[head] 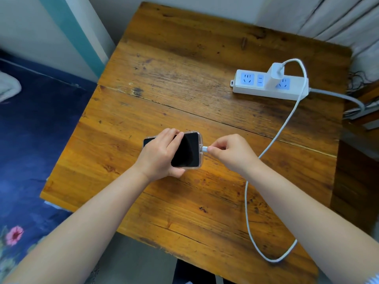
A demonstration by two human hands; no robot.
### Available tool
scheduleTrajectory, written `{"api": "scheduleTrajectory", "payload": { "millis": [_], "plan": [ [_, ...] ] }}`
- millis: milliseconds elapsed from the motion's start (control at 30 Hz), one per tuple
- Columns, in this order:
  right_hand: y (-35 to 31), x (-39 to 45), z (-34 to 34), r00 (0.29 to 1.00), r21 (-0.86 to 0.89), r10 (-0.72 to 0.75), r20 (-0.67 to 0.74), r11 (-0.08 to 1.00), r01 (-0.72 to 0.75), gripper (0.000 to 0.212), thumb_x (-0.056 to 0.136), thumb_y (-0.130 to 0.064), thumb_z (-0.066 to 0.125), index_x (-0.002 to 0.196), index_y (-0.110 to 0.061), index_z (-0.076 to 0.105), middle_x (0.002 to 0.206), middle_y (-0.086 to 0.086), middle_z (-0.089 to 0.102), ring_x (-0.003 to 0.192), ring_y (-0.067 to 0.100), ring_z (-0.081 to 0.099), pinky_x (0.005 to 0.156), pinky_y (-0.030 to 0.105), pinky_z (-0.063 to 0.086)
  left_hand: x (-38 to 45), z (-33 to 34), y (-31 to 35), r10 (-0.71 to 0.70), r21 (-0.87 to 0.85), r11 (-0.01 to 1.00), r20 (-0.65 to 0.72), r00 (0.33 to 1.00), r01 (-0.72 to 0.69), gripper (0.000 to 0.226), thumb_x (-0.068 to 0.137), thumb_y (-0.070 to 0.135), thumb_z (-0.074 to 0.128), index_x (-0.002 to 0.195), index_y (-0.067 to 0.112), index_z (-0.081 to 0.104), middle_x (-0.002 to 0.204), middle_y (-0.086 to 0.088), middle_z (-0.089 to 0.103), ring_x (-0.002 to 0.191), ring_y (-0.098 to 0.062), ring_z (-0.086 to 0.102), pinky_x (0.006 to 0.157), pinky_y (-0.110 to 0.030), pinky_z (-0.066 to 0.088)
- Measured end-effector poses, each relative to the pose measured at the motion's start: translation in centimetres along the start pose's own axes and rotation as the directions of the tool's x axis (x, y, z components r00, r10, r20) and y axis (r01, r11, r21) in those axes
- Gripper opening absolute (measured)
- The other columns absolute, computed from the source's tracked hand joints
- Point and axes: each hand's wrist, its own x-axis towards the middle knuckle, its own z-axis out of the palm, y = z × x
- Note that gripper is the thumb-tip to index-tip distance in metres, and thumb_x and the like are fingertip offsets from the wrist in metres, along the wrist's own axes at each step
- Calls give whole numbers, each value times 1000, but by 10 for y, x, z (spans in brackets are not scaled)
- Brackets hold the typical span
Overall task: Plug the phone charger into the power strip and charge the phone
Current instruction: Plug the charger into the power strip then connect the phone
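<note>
While left hand (162,154) clamps phone (187,149), right fingers (215,149) pinch connector (205,149) at port.

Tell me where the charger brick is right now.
In the head view, the white charger brick stands plugged into the power strip at the table's far right, between blue sockets, its white cable looping toward the phone.
</note>
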Motion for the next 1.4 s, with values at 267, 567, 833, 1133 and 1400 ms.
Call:
{"api": "scheduleTrajectory", "payload": {
  "millis": [267, 567, 833, 1133, 1400],
  "plan": [
    [4, 0, 7, 1000, -101, 4, 11, 995, -3, 23, 90, -20, 53, 86, -4, 70, 57, -6, 48, 61, 14, 48, 51, 23, 38, 1, -4, 5, 8, -3, 1000, 69, 998, -8, 83, 36, 24, 93, 100, -19, 62, 93, -32, 68, 87, -45, 67, 66, -47, 60],
    [8, 4, 15, 1000, -31, -4, -8, 1000, 4, 23, 90, -17, 51, 86, -1, 68, 54, -5, 45, 52, 7, 39, 47, 22, 32, 3, -7, 7, 7, 7, 1000, 114, 993, -8, 84, 33, 24, 93, 99, -18, 63, 90, -30, 69, 83, -42, 68, 62, -44, 60],
    [19, 10, 18, 997, -97, -29, 70, 995, 35, 25, 92, -21, 49, 92, -5, 68, 57, -5, 47, 53, 8, 40, 47, 21, 31, 7, -3, -1, 25, 9, 1000, 162, 986, -27, 86, 34, 24, 93, 104, -15, 62, 92, -27, 68, 83, -41, 67, 65, -44, 61],
    [29, 34, 8, 955, -312, -259, -147, 928, 204, 24, 91, -9, 48, 107, 0, 65, 96, 24, 61, 92, 36, 55, 78, 41, 46, 59, -11, -46, -55, 87, 996, 296, 954, 30, 86, 68, 32, 77, 137, 5, 33, 134, -11, 43, 124, -25, 39, 106, -34, 38],
    [35, 61, 14, 936, -462, -239, -260, 881, 97, 25, 91, -16, 48, 101, -6, 68, 96, 17, 63, 96, 32, 52, 78, 35, 41, 108, -7, -58, -92, 185, 983, 436, 895, 10, 75, 68, 26, 76, 131, 10, 38, 129, -9, 44, 119, -24, 41, 98, -33, 42]
  ]
}}
